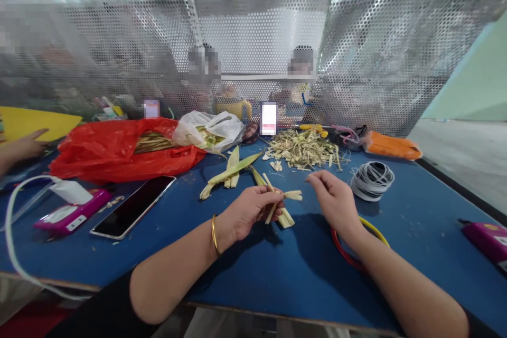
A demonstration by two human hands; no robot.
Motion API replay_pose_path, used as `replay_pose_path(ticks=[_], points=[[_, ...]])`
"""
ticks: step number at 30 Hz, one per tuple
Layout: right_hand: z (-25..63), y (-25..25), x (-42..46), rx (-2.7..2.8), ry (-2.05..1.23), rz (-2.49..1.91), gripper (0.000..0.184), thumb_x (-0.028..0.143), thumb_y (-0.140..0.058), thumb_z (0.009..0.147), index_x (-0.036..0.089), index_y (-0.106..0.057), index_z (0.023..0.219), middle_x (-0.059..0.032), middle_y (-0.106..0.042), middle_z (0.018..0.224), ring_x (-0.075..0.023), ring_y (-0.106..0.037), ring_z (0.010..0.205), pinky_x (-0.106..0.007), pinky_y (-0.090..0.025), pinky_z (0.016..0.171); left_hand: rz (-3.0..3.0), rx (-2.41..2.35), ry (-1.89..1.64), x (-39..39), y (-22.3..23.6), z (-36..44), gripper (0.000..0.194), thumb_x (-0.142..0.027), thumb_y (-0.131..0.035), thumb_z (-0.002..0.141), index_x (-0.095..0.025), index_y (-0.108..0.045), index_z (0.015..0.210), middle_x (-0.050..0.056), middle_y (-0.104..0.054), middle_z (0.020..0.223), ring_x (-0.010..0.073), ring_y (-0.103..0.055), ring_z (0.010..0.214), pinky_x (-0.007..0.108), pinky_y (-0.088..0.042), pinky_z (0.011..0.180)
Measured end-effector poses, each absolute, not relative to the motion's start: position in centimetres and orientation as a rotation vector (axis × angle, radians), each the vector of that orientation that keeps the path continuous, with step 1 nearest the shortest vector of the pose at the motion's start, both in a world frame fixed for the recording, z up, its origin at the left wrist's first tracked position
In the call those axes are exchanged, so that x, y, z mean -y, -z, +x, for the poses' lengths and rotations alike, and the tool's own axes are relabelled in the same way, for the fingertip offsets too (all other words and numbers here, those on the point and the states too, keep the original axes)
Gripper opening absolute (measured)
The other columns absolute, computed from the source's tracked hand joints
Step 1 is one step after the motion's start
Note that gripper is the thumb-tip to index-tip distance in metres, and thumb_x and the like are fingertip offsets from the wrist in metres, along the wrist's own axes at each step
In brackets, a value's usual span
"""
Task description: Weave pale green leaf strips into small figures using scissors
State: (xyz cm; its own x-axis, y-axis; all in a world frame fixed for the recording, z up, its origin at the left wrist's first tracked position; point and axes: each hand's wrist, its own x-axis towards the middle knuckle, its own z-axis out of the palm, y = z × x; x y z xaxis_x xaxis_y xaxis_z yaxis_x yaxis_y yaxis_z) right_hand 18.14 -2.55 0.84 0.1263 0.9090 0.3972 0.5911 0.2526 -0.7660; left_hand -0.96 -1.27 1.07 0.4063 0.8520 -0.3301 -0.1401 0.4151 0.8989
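My left hand (253, 211) is closed around a short bundle of pale green leaf strips (279, 206) just above the blue table (277, 269). A gold bangle sits on that wrist. My right hand (332, 195) hovers a little to the right of the strips, with its fingers curled and its thumb and forefinger pinched together; whether they hold anything is too small to see. More long leaf pieces (232, 169) lie on the table behind my left hand.
A heap of leaf trimmings (303, 149), a coil of white cord (371, 179), a red bag (114, 150), a white bag (209, 129), a phone (132, 206), red and yellow rings (348, 253) and pink devices (69, 214) lie around. Another person's hand (26, 145) rests far left. A perforated metal screen (253, 47) stands behind.
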Motion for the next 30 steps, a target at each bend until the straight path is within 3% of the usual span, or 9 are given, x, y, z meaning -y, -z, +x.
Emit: replay_pose_path(ticks=[3, 7, 11, 14, 20, 25, 30], points=[[18.1, -0.6, 2.0, 1.423, -0.76, -1.39, 0.022, 0.041, -0.058, 0.08, 0.019, -0.061, 0.08, 0.0022, -0.051, 0.062, -0.0133, -0.044, 0.057, -0.026, -0.035, 0.054, 0.763, -0.89, -0.789, 0.8, -1.0, -1.3, 0.016, -0.023, -0.074, 0.07, -0.013, -0.067, 0.081, 0.006, -0.07, 0.081, 0.013, -0.065, 0.073, 0.022, -0.053, 0.065], [16.7, -1.2, 2.8, 1.433, -1.14, -1.241, 0.02, 0.03, -0.065, 0.068, 0.018, -0.066, 0.084, 0.0026, -0.056, 0.066, -0.0114, -0.046, 0.056, -0.025, -0.036, 0.053, 0.631, -0.814, -0.8, 0.5, -1.0, -1.4, 0.014, -0.018, -0.067, 0.075, -0.011, -0.069, 0.087, 0.01, -0.071, 0.095, 0.0148, -0.066, 0.084, 0.025, -0.054, 0.077], [15.3, -1.5, 3.7, 1.436, -1.322, -1.13, 0.019, 0.027, -0.066, 0.068, 0.017, -0.069, 0.084, -0.0003, -0.064, 0.077, -0.0102, -0.049, 0.06, -0.023, -0.037, 0.054, 0.611, -0.757, -0.802, 0.7, -1.2, -1.1, 0.011, -0.015, -0.065, 0.074, -0.011, -0.069, 0.084, 0.008, -0.072, 0.087, 0.0136, -0.065, 0.075, 0.024, -0.053, 0.074], [14.7, -0.7, 3.7, 1.414, -1.433, -1.078, 0.019, 0.03, -0.071, 0.066, 0.017, -0.068, 0.08, 0.0, -0.064, 0.075, -0.0107, -0.05, 0.061, -0.023, -0.036, 0.055, 0.646, -0.743, -0.787, 1.0, -1.3, -0.8, 0.008, -0.015, -0.066, 0.071, -0.012, -0.068, 0.078, 0.007, -0.07, 0.079, 0.0126, -0.063, 0.069, 0.021, -0.051, 0.067], [14.7, 0.4, 3.4, 1.438, -1.382, -1.082, 0.026, 0.04, -0.069, 0.071, 0.016, -0.061, 0.065, 0.0038, -0.05, 0.058, -0.0088, -0.04, 0.054, -0.023, -0.031, 0.051, 0.718, -0.809, -0.787, 1.3, -0.9, -0.7, 0.012, -0.019, -0.07, 0.067, -0.013, -0.066, 0.076, 0.002, -0.065, 0.072, 0.0098, -0.059, 0.063, 0.02, -0.048, 0.063], [15.5, -0.9, 3.5, 1.389, -1.318, -1.112, 0.03, 0.044, -0.063, 0.073, 0.018, -0.054, 0.061, 0.0041, -0.048, 0.056, -0.0094, -0.041, 0.051, -0.024, -0.032, 0.051, 0.926, -0.964, -0.838, 1.2, -0.8, -0.9, 0.017, -0.026, -0.073, 0.07, -0.016, -0.065, 0.081, 0.002, -0.064, 0.075, 0.0112, -0.058, 0.063, 0.024, -0.049, 0.063], [16.2, -0.5, 2.9, 1.341, -1.274, -1.211, 0.028, 0.037, -0.053, 0.078, 0.02, -0.047, 0.056, 0.0042, -0.046, 0.047, -0.0104, -0.042, 0.048, -0.025, -0.032, 0.05, 1.208, -1.162, -0.848, 1.0, -1.0, -1.1, 0.019, -0.033, -0.068, 0.073, -0.016, -0.062, 0.066, -0.002, -0.053, 0.057, 0.0072, -0.042, 0.045, 0.02, -0.032, 0.044]])
